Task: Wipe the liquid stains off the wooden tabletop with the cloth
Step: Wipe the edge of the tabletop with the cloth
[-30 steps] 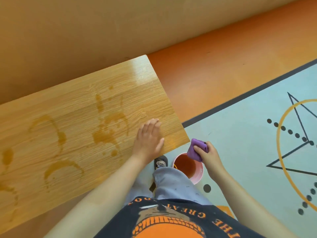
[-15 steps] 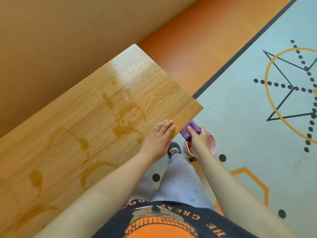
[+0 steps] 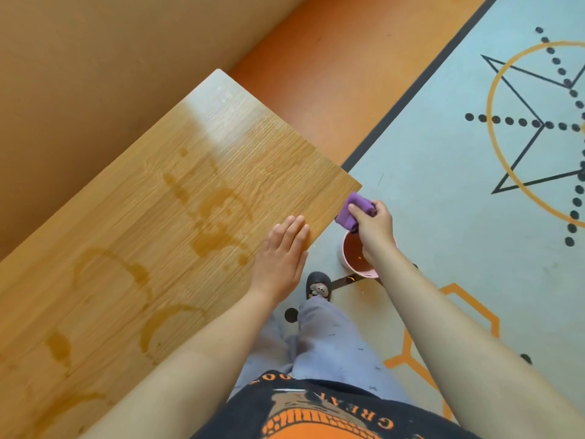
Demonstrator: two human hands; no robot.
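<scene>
A wooden tabletop (image 3: 253, 147) runs from lower left to its right-hand corner. Brown liquid stains (image 3: 215, 229) lie on it as curved rings and blotches, with more towards the left (image 3: 58, 345). My left hand (image 3: 281, 258) rests flat near the table's front edge, fingers straight. My right hand (image 3: 373, 223) grips a bunched purple cloth (image 3: 354, 207) just off the table's right corner, above a bucket.
A pink bucket (image 3: 351, 267) of brown liquid stands on the floor below my right hand, beside my slippered foot (image 3: 318, 286). A tan wall (image 3: 95, 74) borders the table's far side. Pale patterned flooring (image 3: 459, 185) lies to the right.
My right hand has lifted the purple cloth from over the bucket up to the table's right corner. The left hand stays flat on the wood. The camera has turned.
</scene>
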